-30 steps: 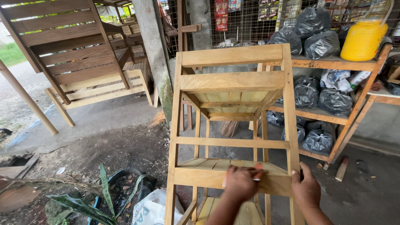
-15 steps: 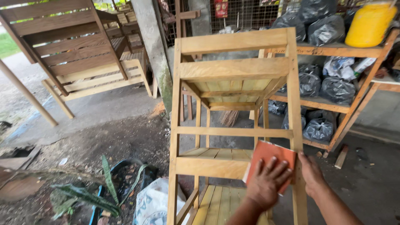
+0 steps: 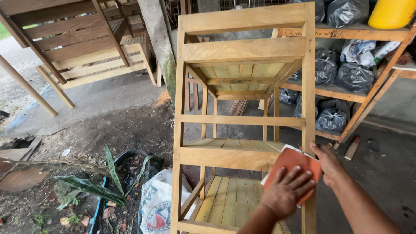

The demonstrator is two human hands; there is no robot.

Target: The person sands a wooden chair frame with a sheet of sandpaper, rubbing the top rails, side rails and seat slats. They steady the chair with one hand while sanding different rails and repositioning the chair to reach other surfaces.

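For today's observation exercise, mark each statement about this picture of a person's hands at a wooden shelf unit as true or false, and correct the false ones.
1. The left hand lies flat on an orange-brown sheet of sandpaper. True.
2. The sandpaper is pressed against the top rail of the wooden shelf unit. False: it is low down, at the right front post near the middle shelf.
3. The right hand is at the sheet's right edge. True.
4. A yellow container stands on the ground. False: it sits atop the rack at upper right.
5. Black bags lie on that rack. True.
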